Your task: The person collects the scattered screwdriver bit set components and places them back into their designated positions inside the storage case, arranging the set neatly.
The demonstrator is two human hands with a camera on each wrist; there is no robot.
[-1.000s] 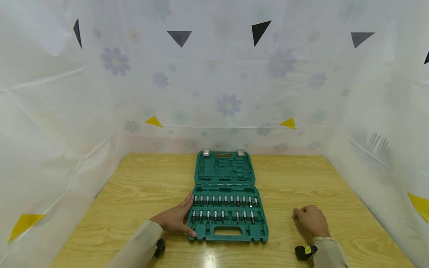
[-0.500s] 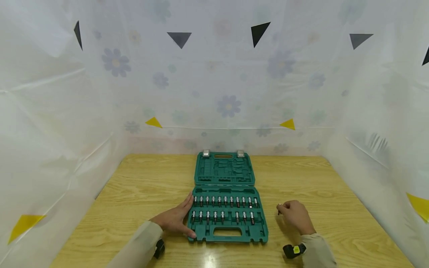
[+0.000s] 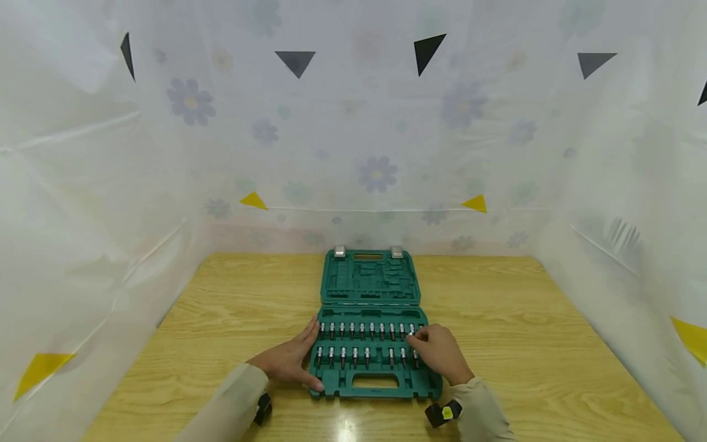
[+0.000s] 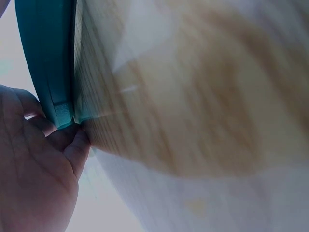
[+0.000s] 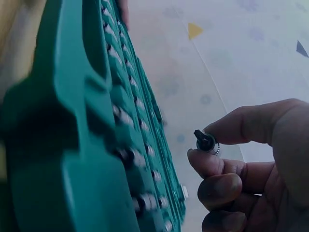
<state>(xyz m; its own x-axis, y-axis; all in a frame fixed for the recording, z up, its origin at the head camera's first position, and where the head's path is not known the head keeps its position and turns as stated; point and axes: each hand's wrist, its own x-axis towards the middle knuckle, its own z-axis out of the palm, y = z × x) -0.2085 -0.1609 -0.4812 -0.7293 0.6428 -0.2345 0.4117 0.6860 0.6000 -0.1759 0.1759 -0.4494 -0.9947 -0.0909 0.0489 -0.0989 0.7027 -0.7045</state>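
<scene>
A green tool case (image 3: pixel 339 385) lies unfolded on the table, its lid tray farther back. Bit sockets (image 3: pixel 355 355) fill two rows of slots in the near half, and one lower-row slot right of the middle has none. My left hand (image 3: pixel 287 361) rests along the case's left edge, fingers extended and thumb at the near corner. Over the right part of the case is my right hand (image 3: pixel 440 356). Between thumb and forefinger it pinches a bit socket (image 5: pixel 208 144), dark tip facing the right wrist camera. The hand covers some right-end sockets in the head view.
The wooden table (image 3: pixel 248 294) extends on both sides of the case. The empty-moulded lid (image 3: pixel 369 276) has two metal latches at its far edge. Behind and beside the table hang pale plastic sheets (image 3: pixel 375 123) with flower prints and triangle stickers.
My right hand has moved left from the table at the right to above the case, carrying the pinched bit socket. My left hand has stayed at the case's edge.
</scene>
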